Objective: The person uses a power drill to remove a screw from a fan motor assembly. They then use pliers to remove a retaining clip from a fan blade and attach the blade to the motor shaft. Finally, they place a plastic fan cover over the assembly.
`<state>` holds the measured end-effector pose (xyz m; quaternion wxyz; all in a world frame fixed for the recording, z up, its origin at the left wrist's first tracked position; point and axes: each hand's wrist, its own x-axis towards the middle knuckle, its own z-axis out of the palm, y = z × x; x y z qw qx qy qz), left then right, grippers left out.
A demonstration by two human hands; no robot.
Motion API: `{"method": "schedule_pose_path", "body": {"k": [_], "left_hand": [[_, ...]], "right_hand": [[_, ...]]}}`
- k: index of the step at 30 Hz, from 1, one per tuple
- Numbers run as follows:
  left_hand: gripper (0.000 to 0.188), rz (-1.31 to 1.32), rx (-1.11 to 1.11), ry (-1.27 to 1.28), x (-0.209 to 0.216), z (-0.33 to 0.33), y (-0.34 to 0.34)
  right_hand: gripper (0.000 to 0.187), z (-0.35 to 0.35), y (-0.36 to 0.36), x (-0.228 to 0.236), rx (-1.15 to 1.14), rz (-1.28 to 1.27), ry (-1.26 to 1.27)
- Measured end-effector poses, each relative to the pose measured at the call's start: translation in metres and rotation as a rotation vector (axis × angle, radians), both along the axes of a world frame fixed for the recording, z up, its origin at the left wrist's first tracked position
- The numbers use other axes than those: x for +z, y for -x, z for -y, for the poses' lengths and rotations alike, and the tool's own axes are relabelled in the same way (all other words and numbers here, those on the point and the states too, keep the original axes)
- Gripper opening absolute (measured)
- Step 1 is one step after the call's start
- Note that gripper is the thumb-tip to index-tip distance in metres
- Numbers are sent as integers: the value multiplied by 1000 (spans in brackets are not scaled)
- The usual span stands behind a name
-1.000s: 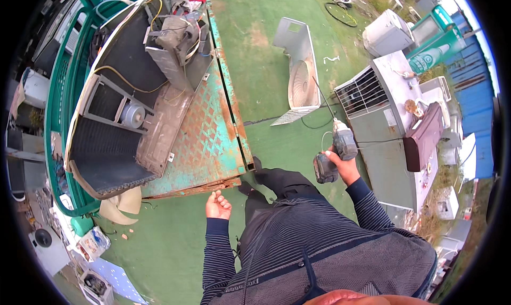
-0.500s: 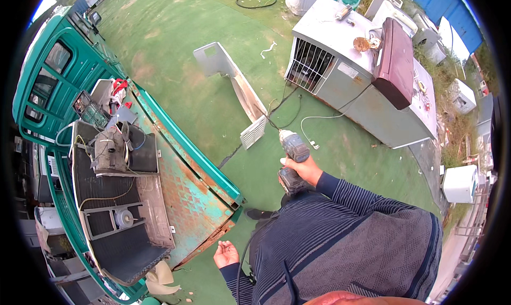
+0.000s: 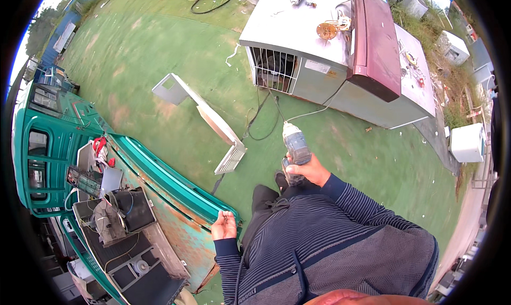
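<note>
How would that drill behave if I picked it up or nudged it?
The drill would probably feel heavy for its size, given its chunky body. Its hard-looking casing suggests it would stay stiff. Laid down, its rounded body might rock, but the part gripped by the right hand juts out and would likely stop it rolling.

drill: scuffed plastic | truck bed: rusted metal | sleeve: matt cloth

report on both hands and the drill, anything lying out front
Right hand gripping drill. Left hand curled near green truck, contents unclear. Bent panel on ground ahead.
</note>
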<state>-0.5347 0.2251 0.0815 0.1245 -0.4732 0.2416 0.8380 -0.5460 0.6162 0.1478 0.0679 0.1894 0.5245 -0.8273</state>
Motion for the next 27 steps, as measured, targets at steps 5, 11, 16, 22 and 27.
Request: {"method": "schedule_pose_path", "body": {"k": [5, 11, 16, 22, 27], "left_hand": [[41, -3, -174, -23, -17, -50, 79], [33, -55, -368, -112, -18, -135, 187], [26, -123, -471, -110, -21, -187, 270], [21, -18, -578, 65, 17, -244, 362], [18, -136, -522, 62, 50, -254, 378]], "right_hand": [[82, -49, 28, 4, -69, -279, 95], [90, -112, 90, 13, -245, -290, 161], [74, -162, 165, 25, -305, -280, 123], [85, -209, 247, 41, -315, -355, -36], [86, -273, 339, 5, -354, -431, -112]]}}
